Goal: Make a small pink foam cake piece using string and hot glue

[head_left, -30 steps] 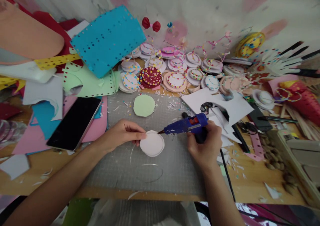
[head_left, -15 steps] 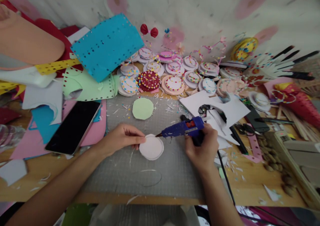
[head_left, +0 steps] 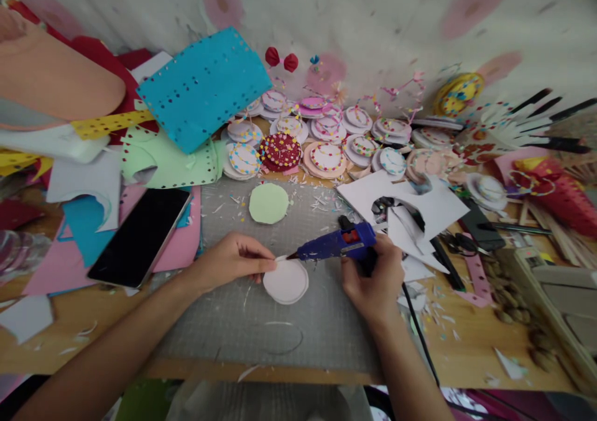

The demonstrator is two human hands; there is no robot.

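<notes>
Between its thumb and fingers, my left hand pinches the upper left edge of a round white foam disc. My right hand is wrapped round the handle of a blue hot glue gun. The gun's dark nozzle tip meets the disc's top edge, just right of my left fingertips; whether glue is coming out is too small to tell. A pale green disc lies flat on the grey cutting mat beyond my hands. A thin loop of clear thread or glue lies on the mat nearer me.
Several small decorated hats line the back by the wall. At left are a black phone, blue foam and coloured sheets. White cut-out scraps and scissors lie at right, with the gun's black cord running towards me.
The nozzle tip has moved slightly left along the disc's rim, closer to my left fingertips. The disc sits a little lower in view, and my left hand still pinches it.
</notes>
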